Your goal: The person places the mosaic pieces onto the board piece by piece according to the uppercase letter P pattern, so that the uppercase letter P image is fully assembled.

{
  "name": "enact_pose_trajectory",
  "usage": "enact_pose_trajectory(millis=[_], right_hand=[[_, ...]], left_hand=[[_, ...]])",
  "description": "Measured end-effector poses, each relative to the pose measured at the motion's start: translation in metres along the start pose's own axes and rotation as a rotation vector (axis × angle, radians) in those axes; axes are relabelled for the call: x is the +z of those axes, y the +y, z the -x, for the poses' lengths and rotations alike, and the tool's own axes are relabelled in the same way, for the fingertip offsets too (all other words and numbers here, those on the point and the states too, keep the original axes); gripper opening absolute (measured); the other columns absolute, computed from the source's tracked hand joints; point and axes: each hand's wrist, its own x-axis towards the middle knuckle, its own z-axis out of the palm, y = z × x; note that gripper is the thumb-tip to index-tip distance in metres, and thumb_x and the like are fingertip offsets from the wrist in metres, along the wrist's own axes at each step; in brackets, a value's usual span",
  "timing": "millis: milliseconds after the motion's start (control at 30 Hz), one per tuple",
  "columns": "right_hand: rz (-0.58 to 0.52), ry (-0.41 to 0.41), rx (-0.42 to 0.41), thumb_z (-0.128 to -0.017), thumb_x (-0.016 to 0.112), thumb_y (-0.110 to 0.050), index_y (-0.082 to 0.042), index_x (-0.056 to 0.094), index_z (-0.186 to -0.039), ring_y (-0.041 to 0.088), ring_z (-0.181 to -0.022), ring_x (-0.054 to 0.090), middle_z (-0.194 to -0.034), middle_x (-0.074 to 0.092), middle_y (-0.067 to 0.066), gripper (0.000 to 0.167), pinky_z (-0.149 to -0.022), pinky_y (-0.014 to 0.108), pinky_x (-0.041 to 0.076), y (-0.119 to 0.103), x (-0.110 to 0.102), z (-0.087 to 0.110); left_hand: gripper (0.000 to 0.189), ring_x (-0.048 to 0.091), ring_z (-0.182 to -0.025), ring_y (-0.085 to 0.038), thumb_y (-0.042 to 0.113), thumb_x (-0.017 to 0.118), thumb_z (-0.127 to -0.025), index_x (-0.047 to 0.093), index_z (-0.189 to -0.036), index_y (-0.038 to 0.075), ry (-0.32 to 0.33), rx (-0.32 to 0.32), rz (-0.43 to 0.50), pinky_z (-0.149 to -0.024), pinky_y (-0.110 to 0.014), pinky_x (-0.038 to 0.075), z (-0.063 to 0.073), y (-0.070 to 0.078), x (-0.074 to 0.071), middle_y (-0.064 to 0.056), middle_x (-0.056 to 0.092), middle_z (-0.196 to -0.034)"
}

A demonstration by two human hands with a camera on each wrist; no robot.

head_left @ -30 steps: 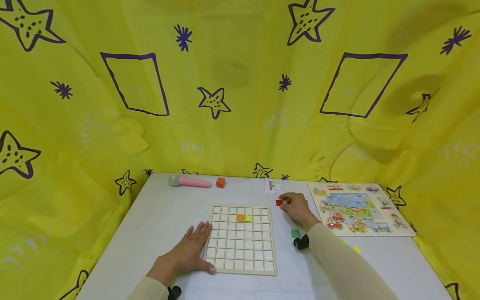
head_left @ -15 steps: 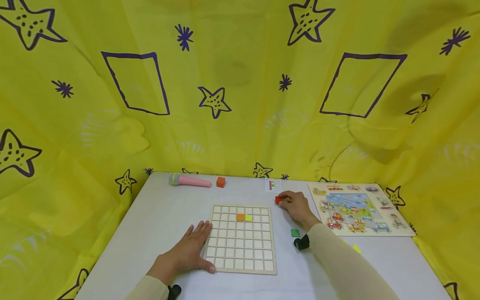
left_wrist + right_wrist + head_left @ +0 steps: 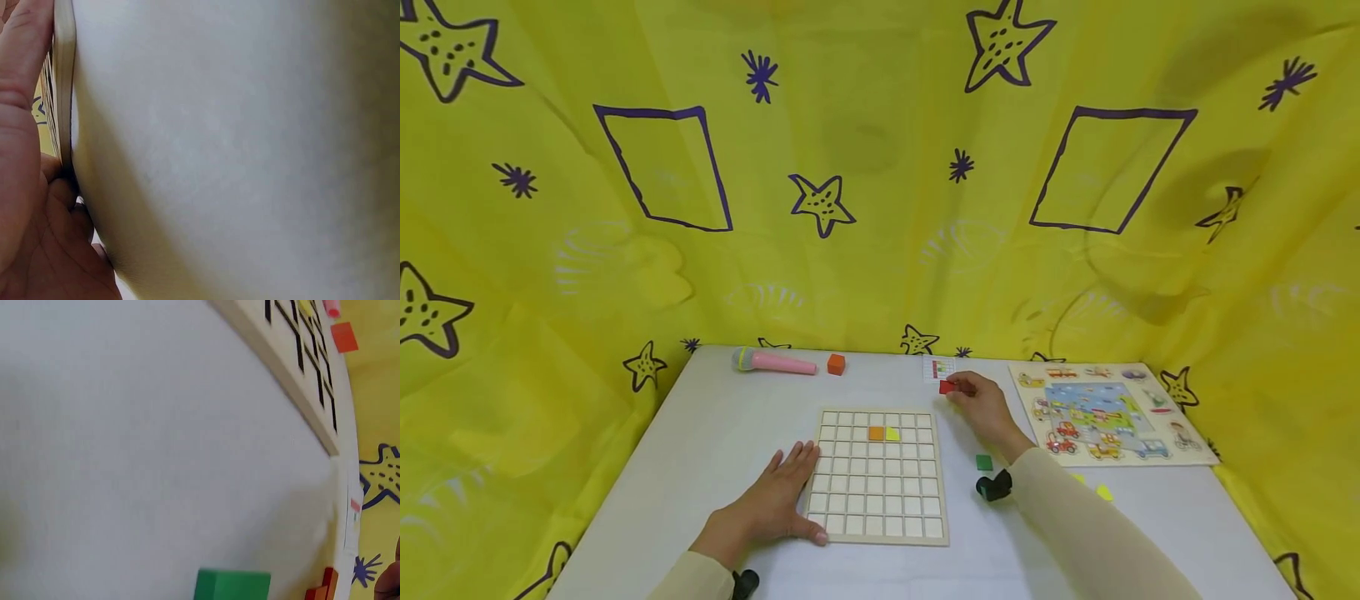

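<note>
My right hand (image 3: pixel 988 410) pinches a small red block (image 3: pixel 947 387) at the fingertips, just in front of the printed grid card (image 3: pixel 938 368). Flat and spread, my left hand (image 3: pixel 775 500) touches the left side of a wooden grid board (image 3: pixel 943 521), its thumb by the near left corner. An orange square (image 3: pixel 876 433) and a yellow piece (image 3: pixel 892 434) sit side by side in the board's upper cells. The left wrist view shows that thumb (image 3: pixel 22 112) beside the board's edge (image 3: pixel 64 81). Only a bit of the right hand enters the right wrist view's right edge.
A green block (image 3: pixel 984 462) lies near the right wrist, with yellow pieces (image 3: pixel 1104 492) beyond the forearm. A vehicle picture puzzle (image 3: pixel 1026 417) is at right. The pink microphone (image 3: pixel 782 363) and an orange-red cube (image 3: pixel 836 364) stand at the back, before a yellow curtain (image 3: pixel 850 275).
My right hand has moved a little back and left, bringing the red block close to the card. The left hand stays at the board. The head view has shifted slightly.
</note>
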Motion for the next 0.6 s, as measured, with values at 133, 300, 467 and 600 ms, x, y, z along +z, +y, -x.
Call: enact_pose_trajectory(millis=[133, 300, 467, 600], right_hand=[[-0.032, 0.007, -0.001, -0.099, 0.072, -0.007, -0.008, 0.071, -0.127, 0.028, -0.108, 0.063, -0.119, 0.072, 0.014, 0.028, -0.093, 0.035, 0.055, -0.007, 0.006, 0.005], [-0.051, 0.017, -0.024, -0.098, 0.075, -0.007, -0.008, 0.073, -0.124, 0.026, -0.102, 0.065, -0.113, 0.074, 0.013, 0.027, -0.083, 0.025, 0.056, -0.011, 0.015, 0.008], [-0.113, 0.021, -0.061, -0.096, 0.075, -0.004, -0.005, 0.074, -0.125, 0.024, -0.099, 0.066, -0.110, 0.075, 0.014, 0.029, -0.077, 0.017, 0.055, -0.016, 0.022, 0.011], [-0.142, 0.011, -0.064, -0.095, 0.075, -0.001, -0.004, 0.074, -0.123, 0.022, -0.095, 0.065, -0.106, 0.075, 0.014, 0.028, -0.077, 0.018, 0.054, -0.022, 0.027, 0.015]], left_hand=[[0.140, 0.012, -0.164, -0.040, 0.066, 0.091, -0.065, 0.022, -0.165, -0.004, -0.003, -0.003, -0.002, -0.132, -0.062, 0.006, 0.000, -0.001, 0.001, -0.022, 0.019, -0.174], [0.140, 0.013, -0.164, -0.040, 0.066, 0.091, -0.064, 0.023, -0.165, -0.004, -0.016, -0.006, -0.007, -0.132, -0.062, 0.007, -0.001, -0.002, 0.000, -0.022, 0.020, -0.174], [0.140, 0.013, -0.164, -0.040, 0.066, 0.091, -0.065, 0.023, -0.165, -0.004, -0.025, -0.006, -0.012, -0.132, -0.061, 0.007, -0.001, -0.001, -0.002, -0.022, 0.020, -0.174], [0.139, 0.012, -0.163, -0.042, 0.065, 0.091, -0.066, 0.022, -0.165, -0.005, -0.026, 0.005, -0.013, -0.132, -0.063, 0.007, -0.001, 0.000, -0.003, -0.023, 0.020, -0.174]])
